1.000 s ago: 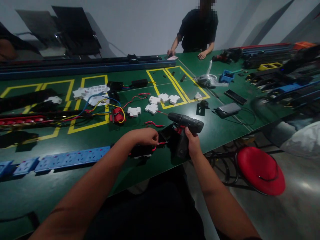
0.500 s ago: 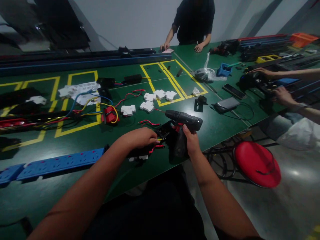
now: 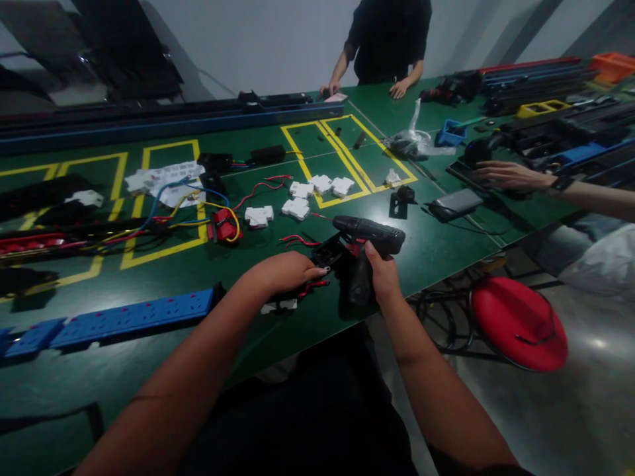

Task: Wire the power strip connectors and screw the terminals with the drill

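My right hand (image 3: pixel 381 274) is wrapped round the grip of a black cordless screwdriver (image 3: pixel 370 233), which points left over the green table (image 3: pixel 149 357). My left hand (image 3: pixel 282 272) lies closed over a black socket part (image 3: pixel 327 254) with red wires (image 3: pixel 317 285) and a white piece (image 3: pixel 278 306) under it. The screwdriver's tip sits just above that black part. Several white plastic blocks (image 3: pixel 300 208) lie beyond, by the yellow floor-tape lines.
A long blue power strip (image 3: pixel 124 320) lies left of my arm. A red switch with coloured wires (image 3: pixel 223 225) sits farther back. A person stands at the far end (image 3: pixel 387 39); another person's hand (image 3: pixel 510 175) reaches in from the right. A red stool (image 3: pixel 518 330) stands below.
My left hand has shifted slightly right over the black part, fingers stretching toward the screwdriver. The other person's arm on the right moved lower and nearer. The view tilted a little.
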### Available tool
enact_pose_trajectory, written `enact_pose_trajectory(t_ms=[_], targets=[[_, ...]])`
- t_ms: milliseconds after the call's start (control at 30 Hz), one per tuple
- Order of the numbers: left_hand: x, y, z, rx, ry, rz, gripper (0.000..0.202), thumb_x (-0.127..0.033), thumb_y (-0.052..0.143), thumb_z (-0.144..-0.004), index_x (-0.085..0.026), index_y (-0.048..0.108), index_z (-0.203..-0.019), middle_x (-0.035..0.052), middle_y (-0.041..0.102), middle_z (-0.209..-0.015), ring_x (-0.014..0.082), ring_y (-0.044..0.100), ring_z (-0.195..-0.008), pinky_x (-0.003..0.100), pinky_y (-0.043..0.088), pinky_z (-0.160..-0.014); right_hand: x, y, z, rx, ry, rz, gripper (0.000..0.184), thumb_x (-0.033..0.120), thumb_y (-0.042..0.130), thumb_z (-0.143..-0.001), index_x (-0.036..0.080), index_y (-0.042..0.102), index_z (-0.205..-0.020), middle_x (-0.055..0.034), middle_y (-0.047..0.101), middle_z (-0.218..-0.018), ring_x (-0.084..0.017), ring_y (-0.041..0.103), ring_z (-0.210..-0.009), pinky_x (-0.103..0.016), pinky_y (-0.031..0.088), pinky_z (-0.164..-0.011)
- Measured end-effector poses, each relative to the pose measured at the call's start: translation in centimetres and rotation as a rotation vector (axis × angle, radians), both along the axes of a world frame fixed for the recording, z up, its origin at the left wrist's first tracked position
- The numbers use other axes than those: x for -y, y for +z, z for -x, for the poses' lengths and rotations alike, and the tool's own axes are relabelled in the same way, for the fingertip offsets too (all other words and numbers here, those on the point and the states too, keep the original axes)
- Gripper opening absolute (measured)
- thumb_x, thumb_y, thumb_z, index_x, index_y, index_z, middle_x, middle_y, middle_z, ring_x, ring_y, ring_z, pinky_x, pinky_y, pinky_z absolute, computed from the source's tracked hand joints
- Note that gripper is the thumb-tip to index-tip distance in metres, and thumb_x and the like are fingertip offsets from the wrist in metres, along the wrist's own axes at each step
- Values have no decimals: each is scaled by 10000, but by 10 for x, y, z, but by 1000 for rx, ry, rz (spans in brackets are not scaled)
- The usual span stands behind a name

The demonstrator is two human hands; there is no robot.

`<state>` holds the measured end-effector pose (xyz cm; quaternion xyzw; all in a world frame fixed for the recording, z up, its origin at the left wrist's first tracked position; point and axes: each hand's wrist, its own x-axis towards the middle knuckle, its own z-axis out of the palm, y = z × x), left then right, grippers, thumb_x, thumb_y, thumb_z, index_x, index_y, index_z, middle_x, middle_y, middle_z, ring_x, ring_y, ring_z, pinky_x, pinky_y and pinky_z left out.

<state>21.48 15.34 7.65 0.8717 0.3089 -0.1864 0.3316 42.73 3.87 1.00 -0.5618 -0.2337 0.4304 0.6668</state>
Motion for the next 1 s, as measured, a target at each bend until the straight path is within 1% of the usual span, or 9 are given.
enact_pose_trajectory(t_ms=[67,233,367,467,567,700,767,867,1000], targets=[[0,-1,0,-8,-6,2,620,-624,383,-1081,-190,782,-886,114,728,-860,223,619,-747,355,463,-797,0,2,1,8,-7,-2,496,582,834,-844,219,797,-1180,-87,841,-1125,-283,796,-1105,-429,616,-1046],[-1,2,-4,-81,-28,49,607,-602,407,-1072,-195,799,-850,99,717,-801,207,581,-667,346,447,-722,0,6,4,59,-22,24,485,581,823,-851,217,800,-1170,-86,841,-1113,-287,797,-1086,-426,619,-1019],[0,1,-4,-86,-17,-13,589,-571,427,-1062,-187,802,-818,112,711,-782,213,573,-681,350,455,-735,-1,5,3,97,-40,26,508,592,827,-842,213,799,-1178,-80,839,-1126,-282,792,-1087,-412,617,-994],[3,-3,0,-40,-14,-93,572,-571,452,-1053,-199,807,-804,122,704,-794,230,581,-736,368,467,-788,-1,1,0,87,-43,62,557,620,832,-821,197,796,-1183,-88,838,-1120,-286,791,-1062,-419,620,-970],[8,-5,4,-69,56,-185,561,-579,475,-1040,-192,823,-829,134,684,-808,258,580,-807,400,477,-842,-1,-4,0,85,-73,67,600,628,844,-800,179,787,-1194,-90,835,-1129,-282,786,-1049,-426,615,-978],[17,-6,11,-51,138,-342,581,-600,491,-1037,-158,847,-909,204,662,-1000,367,549,-1051,485,462,-938,-6,-5,3,9,-83,-34,579,597,854,-802,192,768,-1208,-83,835,-1108,-285,788,-1077,-438,603,-1028],[21,-8,14,-24,177,-368,607,-635,487,-1037,-157,849,-945,225,640,-1078,405,507,-1114,514,457,-957,-14,-1,5,-13,-93,-89,573,582,872,-781,217,757,-1207,-64,835,-1103,-290,790,-1095,-452,600,-1051],[27,-14,18,20,228,-364,589,-640,491,-1040,-175,849,-983,215,619,-1154,393,476,-1124,519,461,-987,-32,4,9,-27,-28,-121,572,590,886,-760,241,755,-1194,-46,835,-1099,-298,793,-1100,-469,602,-1064],[29,-23,17,61,300,-349,529,-564,512,-1039,-158,845,-973,205,591,-1202,366,498,-1105,519,463,-1026,-52,5,16,-38,183,-116,555,639,870,-779,238,784,-1152,-62,843,-1068,-309,798,-1080,-474,600,-1064]])
